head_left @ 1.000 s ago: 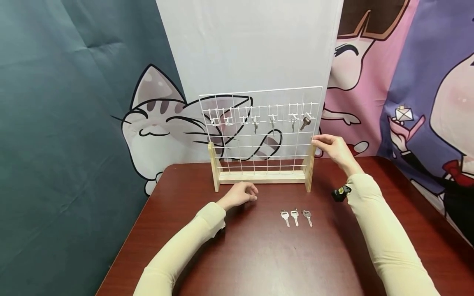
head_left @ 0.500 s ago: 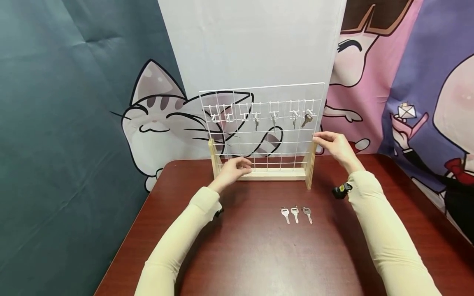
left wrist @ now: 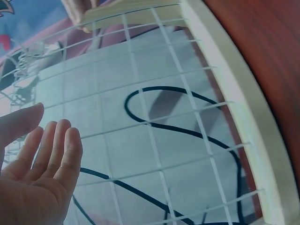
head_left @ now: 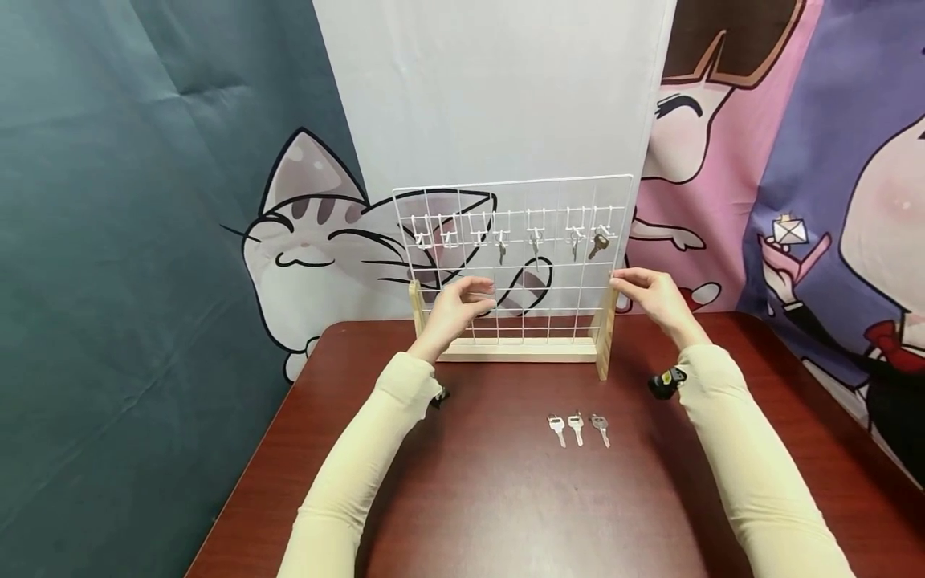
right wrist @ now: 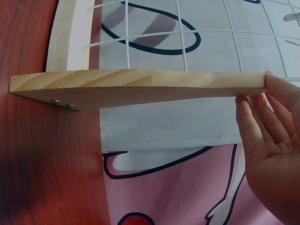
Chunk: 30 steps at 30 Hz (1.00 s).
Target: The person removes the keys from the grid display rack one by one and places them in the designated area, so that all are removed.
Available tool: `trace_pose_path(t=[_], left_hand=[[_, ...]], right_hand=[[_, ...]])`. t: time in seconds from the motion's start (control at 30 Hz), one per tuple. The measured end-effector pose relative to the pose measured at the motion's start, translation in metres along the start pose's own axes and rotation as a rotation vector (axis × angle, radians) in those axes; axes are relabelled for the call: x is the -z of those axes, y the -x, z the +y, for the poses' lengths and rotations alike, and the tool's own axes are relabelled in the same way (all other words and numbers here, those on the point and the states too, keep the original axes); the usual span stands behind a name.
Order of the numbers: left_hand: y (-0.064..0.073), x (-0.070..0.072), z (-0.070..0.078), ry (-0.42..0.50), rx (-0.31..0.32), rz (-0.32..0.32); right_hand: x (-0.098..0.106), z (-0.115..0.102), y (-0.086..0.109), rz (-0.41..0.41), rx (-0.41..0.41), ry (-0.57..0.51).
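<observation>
A white wire grid rack [head_left: 522, 308] stands upright in a wooden base. My right hand [head_left: 654, 299] grips the top of its right wooden post [right wrist: 140, 80], thumb on one face and fingers on the other. My left hand [head_left: 457, 309] hovers in front of the grid's left half, its fingers relaxed and nothing between them. In the left wrist view the left palm [left wrist: 42, 192] is apart from the wires. Several keys hang from the upper hooks, among them a darker key [head_left: 599, 244] at the far right. Hooks on the left [head_left: 450, 238] hold no key.
Three keys lie in a row on the brown table, a silver key [head_left: 557, 429], another silver key [head_left: 576, 428] and a greyer key [head_left: 601, 429]. Behind the rack hangs a printed cloth [head_left: 506, 96] with cartoon figures.
My left hand has risen from low over the table to the front of the grid. The right hand stays on the post. The keys have not moved.
</observation>
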<state>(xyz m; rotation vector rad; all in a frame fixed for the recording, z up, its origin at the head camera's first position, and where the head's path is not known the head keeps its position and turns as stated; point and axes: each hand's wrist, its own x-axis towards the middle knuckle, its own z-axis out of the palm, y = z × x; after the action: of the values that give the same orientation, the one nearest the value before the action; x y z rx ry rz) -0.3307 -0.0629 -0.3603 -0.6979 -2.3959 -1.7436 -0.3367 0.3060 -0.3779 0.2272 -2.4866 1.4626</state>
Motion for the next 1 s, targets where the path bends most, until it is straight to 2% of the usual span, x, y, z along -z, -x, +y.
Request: trace_pose_path(t=[0.23, 0.47, 0.63, 0.8, 1.0], left_hand=[[-0.014, 0.003, 0.019, 0.013, -0.062, 0.079], [-0.019, -0.001, 0.017, 0.097, -0.034, 0.08], [-0.026, -0.003, 0.024, 0.094, -0.04, 0.095], [-0.03, -0.005, 0.026, 0.129, -0.033, 0.128], [-0.03, -0.012, 0.022, 0.141, 0.024, 0.122]], right_hand=[[0.002, -0.007, -0.007, 0.029, 0.015, -0.021], [0.003, -0.007, -0.005, 0.006, -0.006, 0.015], [0.005, -0.009, -0.005, 0.019, -0.005, 0.009], [0.002, -0.009, -0.006, 0.01, -0.008, 0.011], [0.0, 0.0, 0.001, 0.007, -0.032, 0.024]])
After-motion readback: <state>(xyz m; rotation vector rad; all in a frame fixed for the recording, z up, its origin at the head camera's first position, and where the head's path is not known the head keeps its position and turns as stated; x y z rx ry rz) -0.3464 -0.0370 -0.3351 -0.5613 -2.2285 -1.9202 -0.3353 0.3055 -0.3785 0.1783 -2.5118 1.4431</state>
